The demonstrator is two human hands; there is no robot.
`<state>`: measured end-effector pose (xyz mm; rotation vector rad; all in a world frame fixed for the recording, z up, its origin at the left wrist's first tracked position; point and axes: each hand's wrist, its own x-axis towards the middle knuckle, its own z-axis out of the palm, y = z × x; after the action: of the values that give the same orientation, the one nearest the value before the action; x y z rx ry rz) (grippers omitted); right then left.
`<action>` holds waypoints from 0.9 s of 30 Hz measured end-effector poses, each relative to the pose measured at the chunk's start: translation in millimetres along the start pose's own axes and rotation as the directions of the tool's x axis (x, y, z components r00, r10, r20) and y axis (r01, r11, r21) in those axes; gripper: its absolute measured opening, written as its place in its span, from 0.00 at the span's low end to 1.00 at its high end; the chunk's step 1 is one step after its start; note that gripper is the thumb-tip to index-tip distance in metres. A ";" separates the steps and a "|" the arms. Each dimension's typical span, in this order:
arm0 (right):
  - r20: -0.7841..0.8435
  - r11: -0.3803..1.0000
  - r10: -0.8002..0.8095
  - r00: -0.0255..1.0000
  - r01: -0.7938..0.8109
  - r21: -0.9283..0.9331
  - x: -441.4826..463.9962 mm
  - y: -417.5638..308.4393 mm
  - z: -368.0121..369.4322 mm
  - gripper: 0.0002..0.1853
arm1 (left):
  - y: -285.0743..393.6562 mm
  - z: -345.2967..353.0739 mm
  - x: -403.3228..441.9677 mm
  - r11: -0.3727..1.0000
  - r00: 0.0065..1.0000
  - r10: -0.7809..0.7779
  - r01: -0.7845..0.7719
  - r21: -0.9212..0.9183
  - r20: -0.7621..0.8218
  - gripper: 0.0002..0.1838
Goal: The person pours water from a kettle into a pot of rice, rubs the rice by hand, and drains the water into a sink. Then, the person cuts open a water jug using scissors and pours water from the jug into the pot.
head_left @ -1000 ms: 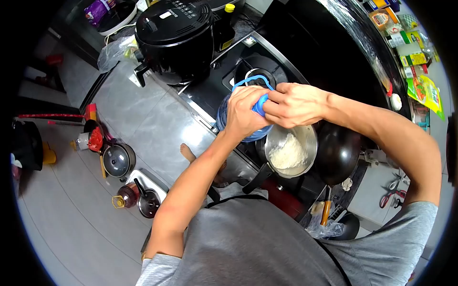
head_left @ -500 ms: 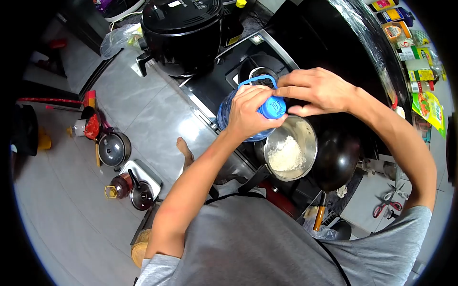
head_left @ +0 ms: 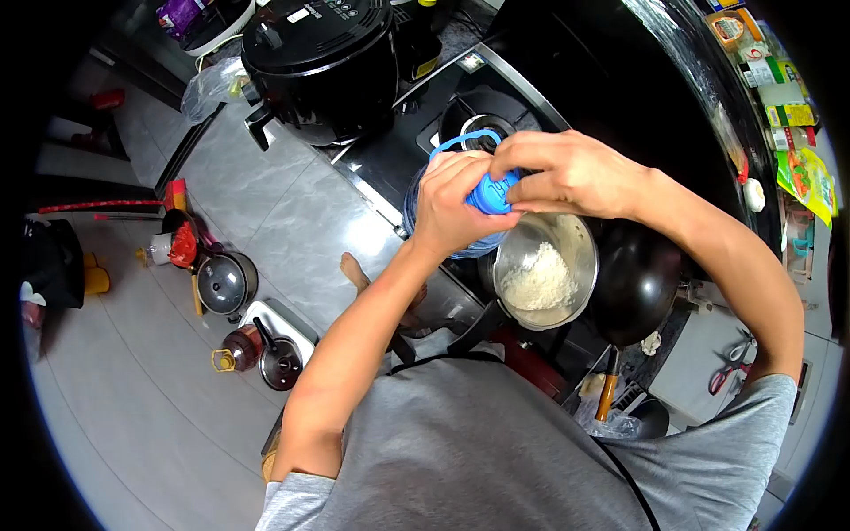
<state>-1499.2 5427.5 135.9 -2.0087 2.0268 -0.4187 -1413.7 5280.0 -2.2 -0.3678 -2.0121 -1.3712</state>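
Note:
A large clear-blue water bottle [head_left: 481,247] with a blue carry handle stands over the stove, next to a metal pot. My left hand [head_left: 450,202] is wrapped round the bottle's neck, just under its blue cap [head_left: 492,192]. On that cap, the fingers of my right hand [head_left: 580,173] are closed, gripping its side and edge. Below the hands, the pot [head_left: 587,270] holds a heap of white powder [head_left: 540,279]. Most of the bottle's body is hidden behind my left hand and forearm.
A black wok [head_left: 637,288] sits right of the pot. Behind the bottle are a stove burner [head_left: 487,124] and a black electric cooker [head_left: 323,80]. Scissors [head_left: 730,367] lie at the right. Lidded pans [head_left: 226,281] stand on the floor at left.
My right fingers have moved from the cap's edge to close round it, and the cap's printing has turned. The bottle top is slightly further left in view; the camera has shifted a little.

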 end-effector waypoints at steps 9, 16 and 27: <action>0.226 0.947 0.083 0.971 -0.007 -0.320 13.3 -27.6 3.0 0.10 | 2.2 -0.3 0.7 1.000 1.000 0.020 -0.020 0.009 0.010 0.24; 0.389 0.777 0.136 0.911 0.146 -0.613 21.9 -33.7 17.2 0.08 | -1.3 1.4 -2.3 1.000 0.999 0.023 -0.023 0.011 -0.036 0.21; 0.391 0.792 -0.102 0.915 0.313 -0.524 18.4 -15.6 16.3 0.08 | -4.1 4.6 -3.3 0.999 0.997 0.042 -0.041 0.017 -0.059 0.23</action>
<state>-1478.8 5408.7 127.1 -2.4392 1.8437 0.5684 -1415.2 5282.9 -8.4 -0.3549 -1.9553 -1.3246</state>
